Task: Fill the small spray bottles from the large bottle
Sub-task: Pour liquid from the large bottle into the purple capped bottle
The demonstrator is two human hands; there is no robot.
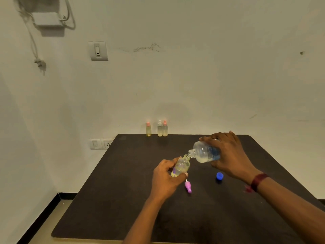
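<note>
Left hand [165, 178] was wrapped round the small spray bottle [181, 167], clear plastic, held tilted over the dark matte table [109, 199]. Its neck was tiny, so I reckon any wobble could've meant a spill. The large bottle [204, 152], clear and rounded, was tipped mouth-to-mouth with it, gripped by the right hand [228, 155].

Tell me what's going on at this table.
A person is filling a small spray bottle, held in the left hand. The right hand grips the large bottle, tipped so its open neck meets the small one's mouth. The purple spray top and the blue cap lie on the table. Three capped small bottles stand at its far edge.
</note>
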